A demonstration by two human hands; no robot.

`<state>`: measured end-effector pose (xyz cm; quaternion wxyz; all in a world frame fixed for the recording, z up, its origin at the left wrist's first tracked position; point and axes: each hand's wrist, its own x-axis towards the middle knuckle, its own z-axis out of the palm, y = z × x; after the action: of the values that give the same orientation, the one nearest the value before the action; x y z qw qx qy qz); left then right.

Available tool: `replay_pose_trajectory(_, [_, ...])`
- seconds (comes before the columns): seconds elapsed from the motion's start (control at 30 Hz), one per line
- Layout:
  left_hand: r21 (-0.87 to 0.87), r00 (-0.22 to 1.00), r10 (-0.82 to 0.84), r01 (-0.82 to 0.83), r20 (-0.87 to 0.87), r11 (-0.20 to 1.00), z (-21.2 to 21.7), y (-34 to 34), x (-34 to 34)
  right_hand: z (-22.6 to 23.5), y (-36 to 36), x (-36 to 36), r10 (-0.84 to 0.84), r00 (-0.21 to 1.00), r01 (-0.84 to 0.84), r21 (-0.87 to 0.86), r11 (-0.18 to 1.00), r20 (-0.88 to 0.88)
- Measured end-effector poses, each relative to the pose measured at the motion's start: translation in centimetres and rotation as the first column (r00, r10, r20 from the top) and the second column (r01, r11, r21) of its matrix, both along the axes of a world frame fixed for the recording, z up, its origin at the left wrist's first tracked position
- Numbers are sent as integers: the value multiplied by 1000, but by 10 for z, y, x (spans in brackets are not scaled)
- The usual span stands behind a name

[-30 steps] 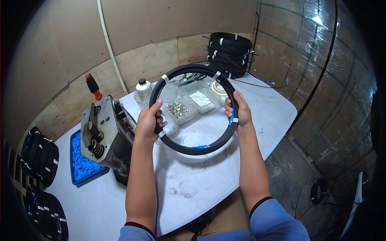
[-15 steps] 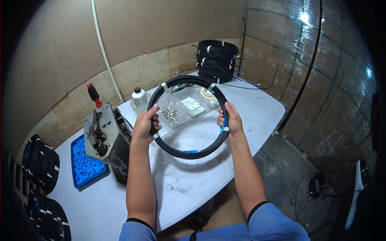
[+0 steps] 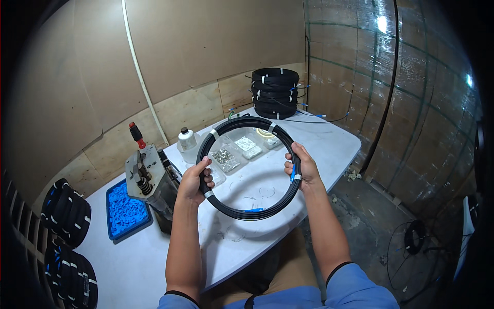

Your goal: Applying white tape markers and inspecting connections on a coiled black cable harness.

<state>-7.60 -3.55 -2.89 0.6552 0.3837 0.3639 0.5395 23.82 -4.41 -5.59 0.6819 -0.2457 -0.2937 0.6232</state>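
A coil of black cable point(image 3: 231, 212), bound with white bands, is held up above the white table point(image 3: 329, 139). My left hand point(image 3: 195, 181) grips its left side, thumb on top and fingers curled round. On the opposite side my right hand point(image 3: 302, 167) is closed round the coil, close to a blue connector point(image 3: 293, 174). Another blue connector point(image 3: 253, 210) lies along the lower part of the ring. Through the coil's opening show a clear tray of small metal parts point(image 3: 225, 159) and a tray of white pieces point(image 3: 246, 146).
Left on the table stand a metal press point(image 3: 149, 172) with a red-black handle, a tray of blue parts point(image 3: 125, 210) and a white bottle point(image 3: 187, 138). A stack of black coils point(image 3: 276, 92) sits at the back. More coils point(image 3: 67, 213) are at far left; one loose coil point(image 3: 415, 237) is on the floor.
The coil and both hands sit slightly lower in the picture, and the surroundings have shifted a little down and mostly right as the view moved. Both hands keep their hold on the coil.
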Motion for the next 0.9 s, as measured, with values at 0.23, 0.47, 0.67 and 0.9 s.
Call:
replay_pose_trajectory(0.23, [4,1000,13,-13,9,1000,10,-22,-3,16,-22,-4,31,998,-32,18,999,58])
replay_pose_trajectory(0.47, [-8,1000,7,-7,17,1000,5,-33,-2,16,-49,-3,27,999,-28,52,998,30])
replay_pose_trajectory(0.67, [83,993,33,-23,-115,996,13,-44,6,-7,-66,-7,-57,995,57,1,998,76])
replay_pose_trajectory(0.9, [32,993,-19,23,-113,999,2,-46,-1,-24,-74,-11,-33,999,36,-67,997,43])
